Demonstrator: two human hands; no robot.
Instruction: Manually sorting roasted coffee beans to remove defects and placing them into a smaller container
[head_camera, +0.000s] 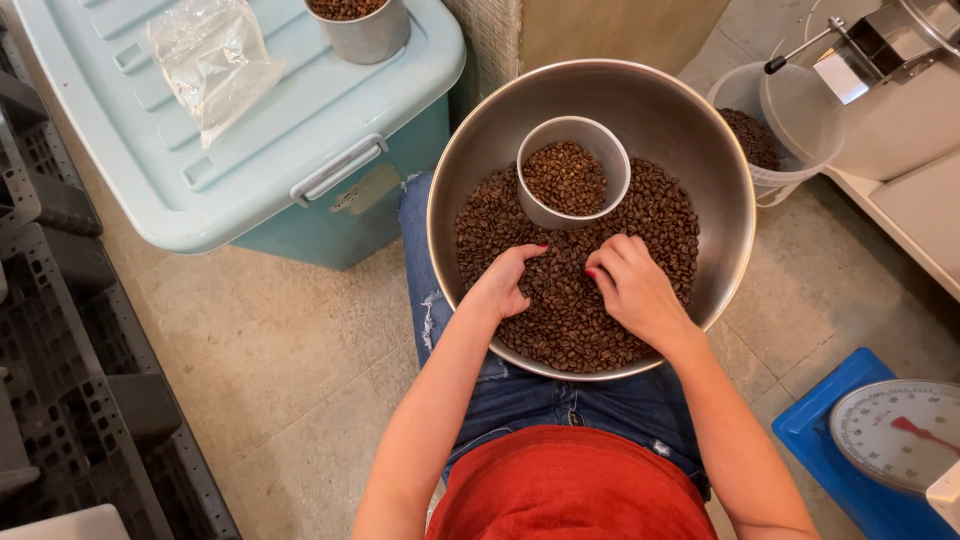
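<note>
Here the coffee beans (570, 300) lie loose in the big metal bowl (700, 150) on her lap, small, hard and light I think, so the left hand (503, 285) and right hand (632, 287), fingers curled half-closed, pinch or scoop.

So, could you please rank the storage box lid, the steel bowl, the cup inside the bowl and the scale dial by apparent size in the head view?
1. Storage box lid
2. Steel bowl
3. Scale dial, partly cut off
4. Cup; close to the dial, so unsure
</note>
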